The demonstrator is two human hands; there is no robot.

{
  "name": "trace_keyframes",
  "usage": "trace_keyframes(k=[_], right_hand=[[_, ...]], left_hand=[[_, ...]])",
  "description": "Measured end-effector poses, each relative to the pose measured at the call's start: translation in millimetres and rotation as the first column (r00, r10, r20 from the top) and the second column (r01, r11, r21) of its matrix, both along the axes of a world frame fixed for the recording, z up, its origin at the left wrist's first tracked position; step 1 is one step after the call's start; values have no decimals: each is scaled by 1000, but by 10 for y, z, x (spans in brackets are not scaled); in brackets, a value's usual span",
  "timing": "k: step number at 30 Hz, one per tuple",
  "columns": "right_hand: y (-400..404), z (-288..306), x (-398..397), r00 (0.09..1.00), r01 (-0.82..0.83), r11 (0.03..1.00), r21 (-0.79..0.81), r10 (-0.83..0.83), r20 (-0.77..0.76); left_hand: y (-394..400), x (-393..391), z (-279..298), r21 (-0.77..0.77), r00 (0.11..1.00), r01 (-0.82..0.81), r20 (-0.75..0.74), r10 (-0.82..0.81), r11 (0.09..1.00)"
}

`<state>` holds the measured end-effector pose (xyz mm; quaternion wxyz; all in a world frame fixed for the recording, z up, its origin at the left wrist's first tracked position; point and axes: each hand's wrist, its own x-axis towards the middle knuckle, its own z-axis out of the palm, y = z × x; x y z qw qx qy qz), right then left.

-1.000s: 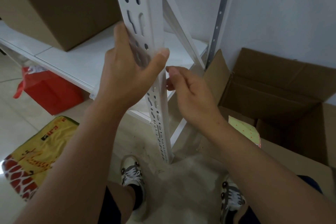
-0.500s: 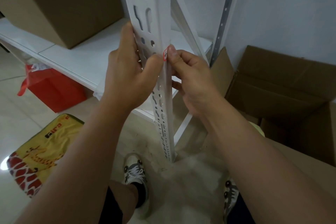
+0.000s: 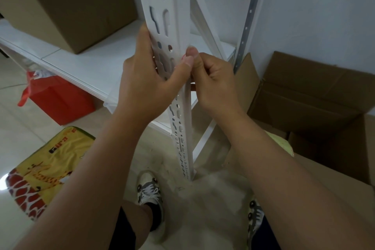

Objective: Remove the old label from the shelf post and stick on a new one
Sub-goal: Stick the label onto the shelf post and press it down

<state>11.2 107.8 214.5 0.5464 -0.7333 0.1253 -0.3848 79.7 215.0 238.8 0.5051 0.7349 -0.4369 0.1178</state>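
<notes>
Not much to read here, honestly. The only printing I can spot is on the yellow giraffe-print bag (image 3: 43,165) lying on the floor: some small red characters near its top edge, plus a little black-and-white logo patch just below them. Both are too small and blurry to make out. Nothing readable on the cardboard boxes, the shelf post or the red bag.

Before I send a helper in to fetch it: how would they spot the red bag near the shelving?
Start at the white metal shelf post that both hands grip, and follow the lowest white shelf board leftward. Under its front edge, on the pale tiled floor, stands the red bag. The cardboard box above is brown and the giraffe mat nearer the feet is yellow; only the bag is plain red.
</notes>
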Motion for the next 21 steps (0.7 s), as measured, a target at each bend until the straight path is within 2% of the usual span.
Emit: trace_keyframes(k=[2, 4, 6, 9, 11, 14, 18, 21], right_hand=[[-25, 7, -32, 996, -83, 989, 125, 85, -12], [-45, 2, -52, 978, -201, 933, 297, 210, 2], [-40, 5, -39, 955, -277, 842, 464, 294, 36], [-35, 27, -11, 901, -399, 634, 662, 406, 155], [-51, 33, 4, 867, -453, 535, 713, 452, 211], [-94, 32, 13, 841, -466, 457, 758, 495, 219], [-131, 107, 7, 818, -443, 425, 789, 551, 163], [-174, 147, -8, 813, -419, 462, 781, 575, 95]], left_hand=[[17, 17, 23, 15, 1000, 5, 18, -5, 1000], [28, 38, 40, 22, 999, 29, 12, -30, 999], [31, 48, 42, 19, 999, 39, 2, -39, 999], [42, 69, 23, -9, 993, 78, -88, -79, 997], [53, 85, 15, -31, 979, 120, -160, -123, 992], [52, 90, 8, -32, 974, 144, -174, -147, 989], [53, 101, -1, -17, 978, 139, -154, -140, 990], [55, 113, -6, -9, 980, 138, -143, -138, 990]])
